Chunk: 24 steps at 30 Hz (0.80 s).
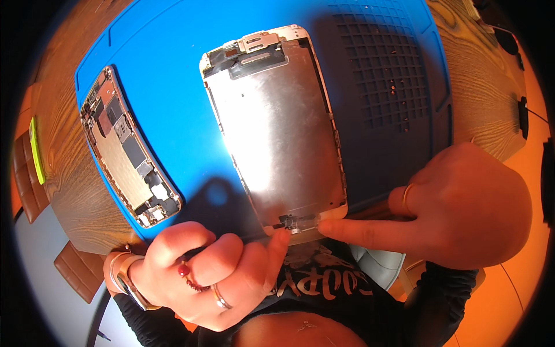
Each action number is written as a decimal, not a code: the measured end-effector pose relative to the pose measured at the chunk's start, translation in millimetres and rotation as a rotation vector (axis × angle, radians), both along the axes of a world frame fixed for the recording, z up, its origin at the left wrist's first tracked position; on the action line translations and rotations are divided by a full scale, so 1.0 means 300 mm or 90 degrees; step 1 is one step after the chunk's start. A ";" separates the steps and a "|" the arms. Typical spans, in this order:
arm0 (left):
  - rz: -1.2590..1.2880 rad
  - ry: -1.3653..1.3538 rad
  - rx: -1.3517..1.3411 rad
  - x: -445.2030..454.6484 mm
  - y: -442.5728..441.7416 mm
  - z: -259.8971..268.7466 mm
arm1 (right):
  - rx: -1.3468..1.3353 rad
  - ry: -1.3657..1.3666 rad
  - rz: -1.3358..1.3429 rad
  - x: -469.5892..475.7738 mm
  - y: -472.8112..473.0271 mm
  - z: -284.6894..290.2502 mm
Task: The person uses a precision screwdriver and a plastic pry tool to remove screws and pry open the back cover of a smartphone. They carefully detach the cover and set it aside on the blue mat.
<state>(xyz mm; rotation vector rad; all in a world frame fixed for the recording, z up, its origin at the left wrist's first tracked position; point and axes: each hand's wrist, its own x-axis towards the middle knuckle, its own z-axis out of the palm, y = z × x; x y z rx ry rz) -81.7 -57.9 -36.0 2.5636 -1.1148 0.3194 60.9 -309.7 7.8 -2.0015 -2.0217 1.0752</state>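
Note:
A phone display assembly [299, 130] lies face down on the blue work mat [173, 65], its metal backing plate showing and glaring white at the left. My left hand [212, 269] is at its lower edge with several fingers curled. One fingertip touches beside a small bracket with a flex cable [292, 223]. From the other side, the extended index finger of my right hand [459, 217] rests on the lower right corner, its other fingers folded. My left palm is hidden. To the left lies an opened phone housing [125, 152], its battery and boards exposed.
Several tiny screws [393, 89] sit in the mat's gridded tray [381, 65] at the upper right. Beneath the mat is a wooden table [73, 173]. A yellow-green object [37, 149] lies past the left edge, near brown padded seats [80, 271].

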 end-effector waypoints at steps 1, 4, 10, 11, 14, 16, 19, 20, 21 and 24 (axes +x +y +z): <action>0.012 -0.004 -0.005 -0.002 -0.002 0.004 | 0.002 -0.012 -0.001 -0.001 0.002 0.002; 0.062 -0.005 -0.018 -0.003 -0.009 0.009 | 0.007 -0.041 -0.006 -0.007 0.009 0.003; 0.077 0.043 0.007 0.016 -0.011 0.003 | 0.003 -0.048 -0.004 -0.007 0.006 0.004; 0.076 0.051 0.011 0.018 -0.009 0.002 | 0.001 -0.051 -0.001 -0.006 0.005 0.005; 0.062 0.048 0.015 0.022 -0.009 0.010 | 0.000 -0.057 0.002 -0.005 0.001 0.007; 0.062 0.040 0.010 0.021 -0.012 0.009 | 0.005 -0.052 -0.003 -0.006 -0.001 0.006; 0.057 0.019 -0.003 0.020 -0.018 -0.001 | 0.005 -0.054 -0.004 -0.007 -0.006 0.009; 0.047 0.010 -0.012 0.021 -0.016 -0.007 | 0.009 -0.053 -0.009 -0.008 -0.005 0.008; 0.044 -0.007 -0.016 0.022 -0.016 -0.011 | 0.012 -0.051 -0.014 -0.008 -0.007 0.009; 0.039 -0.002 -0.024 0.019 -0.013 -0.016 | 0.028 -0.035 -0.040 -0.011 -0.007 0.008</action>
